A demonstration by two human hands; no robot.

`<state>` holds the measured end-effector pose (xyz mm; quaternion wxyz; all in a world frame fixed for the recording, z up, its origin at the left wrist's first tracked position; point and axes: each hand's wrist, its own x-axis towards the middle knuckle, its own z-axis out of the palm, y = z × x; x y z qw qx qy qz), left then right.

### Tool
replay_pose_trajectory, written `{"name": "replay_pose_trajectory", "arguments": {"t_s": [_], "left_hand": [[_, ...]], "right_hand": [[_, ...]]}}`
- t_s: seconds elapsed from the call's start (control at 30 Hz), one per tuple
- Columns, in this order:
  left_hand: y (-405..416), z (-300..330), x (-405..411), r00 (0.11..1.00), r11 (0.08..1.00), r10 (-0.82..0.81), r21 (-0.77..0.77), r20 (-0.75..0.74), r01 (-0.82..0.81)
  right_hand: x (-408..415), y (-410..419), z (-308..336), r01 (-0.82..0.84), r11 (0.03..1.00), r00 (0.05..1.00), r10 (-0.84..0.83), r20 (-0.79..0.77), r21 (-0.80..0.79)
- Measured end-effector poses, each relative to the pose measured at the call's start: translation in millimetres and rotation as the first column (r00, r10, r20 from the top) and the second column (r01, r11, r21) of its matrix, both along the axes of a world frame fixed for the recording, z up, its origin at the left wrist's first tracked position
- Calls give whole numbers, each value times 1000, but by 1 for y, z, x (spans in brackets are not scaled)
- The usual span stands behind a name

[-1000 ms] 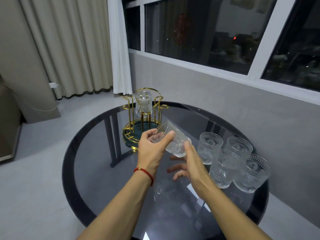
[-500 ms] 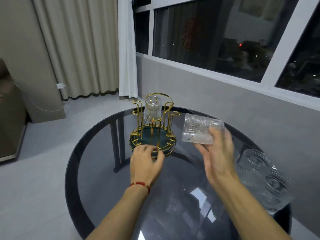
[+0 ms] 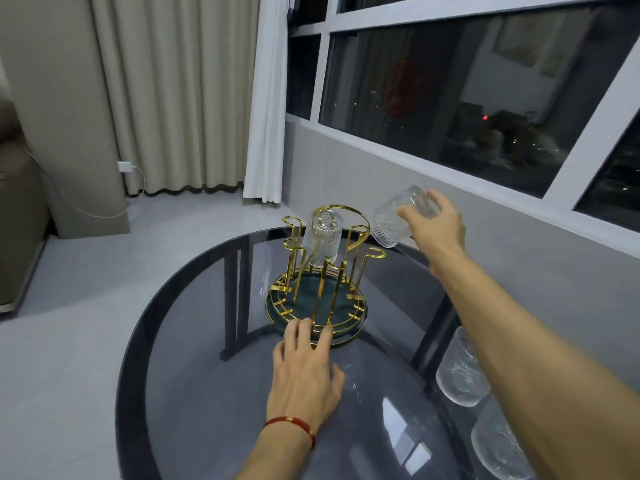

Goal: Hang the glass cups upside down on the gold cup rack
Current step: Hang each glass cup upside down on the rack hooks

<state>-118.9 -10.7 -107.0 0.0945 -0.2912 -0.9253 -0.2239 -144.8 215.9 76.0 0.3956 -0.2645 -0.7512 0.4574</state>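
The gold cup rack [image 3: 320,299] with a dark green base stands on the round dark glass table [image 3: 194,393]. One glass cup [image 3: 323,237] hangs upside down on a far peg. My right hand [image 3: 434,225] holds a second ribbed glass cup [image 3: 391,220] tilted mouth-down, just right of and above the rack's right pegs. My left hand [image 3: 306,372] lies flat with fingers spread, its fingertips touching the front rim of the rack's base. Two more glass cups [image 3: 460,372] stand at the table's right edge, partly hidden behind my right forearm.
A grey wall with a dark window runs along the right side behind the table. Beige and white curtains hang at the back left. A charger and cable are plugged into the left wall. Grey floor surrounds the table.
My right hand carried the cup up and farther back, now beside the rack's top right. My left hand let go of the cup, reached forward and now touches the rack's base rim.
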Motion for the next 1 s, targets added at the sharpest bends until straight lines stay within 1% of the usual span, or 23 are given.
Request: {"name": "replay_pose_trajectory", "arguments": {"t_s": [0.1,0.2,0.27,0.33,0.4,0.5,0.57,0.67,0.83,0.93,1.0], "left_hand": [[0,1,1,1000,1000,2,-2,2,-2],[-1,2,2,1000,1000,11,-7,-11,-11],[-2,1,2,1000,1000,10,-2,-10,-10],[-1,1,3,1000,1000,3,3,-6,-3],[-2,2,2,1000,1000,3,18,-5,-3],[-1,2,2,1000,1000,5,31,-13,-5],[0,1,2,1000,999,8,34,-12,-8],[0,0,1,1000,999,7,36,-16,-7],[0,-1,0,1000,999,9,33,-21,-8],[0,-1,-1,1000,1000,16,26,-22,-15],[0,0,-2,999,1000,20,19,-27,-20]], "right_hand": [[-13,5,2,-54,999,993,54,102,-7],[-19,8,-2,-153,987,975,145,169,40],[-23,10,-6,-231,972,954,218,206,39],[-24,14,-11,-304,952,925,290,246,21],[-25,17,-14,-375,926,889,369,270,-30],[-28,16,-15,-470,880,818,466,338,-76],[-35,14,-18,-502,860,779,494,387,-87],[-41,12,-20,-525,840,747,531,401,-134],[-40,10,-15,-580,808,684,553,476,-105],[-31,8,-14,-576,810,695,555,457,-108],[-17,11,-14,-558,825,727,536,429,-84]]}}
